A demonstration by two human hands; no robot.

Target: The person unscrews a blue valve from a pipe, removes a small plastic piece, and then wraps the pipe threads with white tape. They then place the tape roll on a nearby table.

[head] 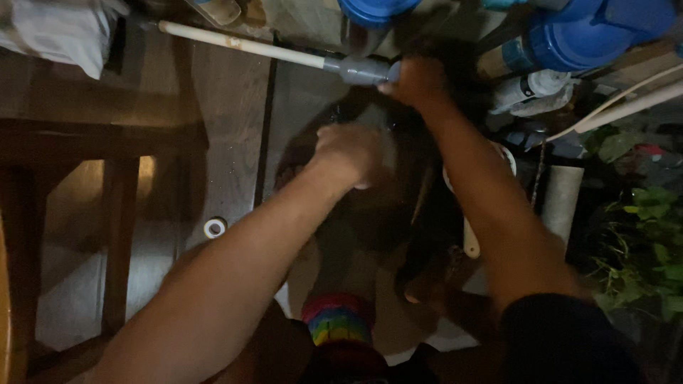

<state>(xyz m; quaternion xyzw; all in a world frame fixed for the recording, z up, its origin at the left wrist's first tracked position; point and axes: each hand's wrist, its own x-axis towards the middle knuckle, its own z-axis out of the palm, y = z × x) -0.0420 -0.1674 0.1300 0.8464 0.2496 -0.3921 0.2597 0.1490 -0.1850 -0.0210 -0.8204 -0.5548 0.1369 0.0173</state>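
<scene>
Both hands at a white pipe with a grey fitting, dim light.

Right hand point(418, 80) at 12 o'clock, fingers closed around the end of the grey fitting point(361, 70); the white pipe point(242, 45) runs from it toward 10 o'clock over the tiled floor point(228, 107). Left hand point(348, 153) sits just below, near centre, curled into a loose fist; what it holds, if anything, cannot be told. Blue containers point(569, 32) at 1 o'clock. Small white tape roll point(215, 227) on the floor at 9 o'clock. Dark wooden frame point(117, 235) at far 9 o'clock. Green plants point(644, 235) at 3 o'clock. Rainbow-striped item point(338, 320) at 6 o'clock.
</scene>
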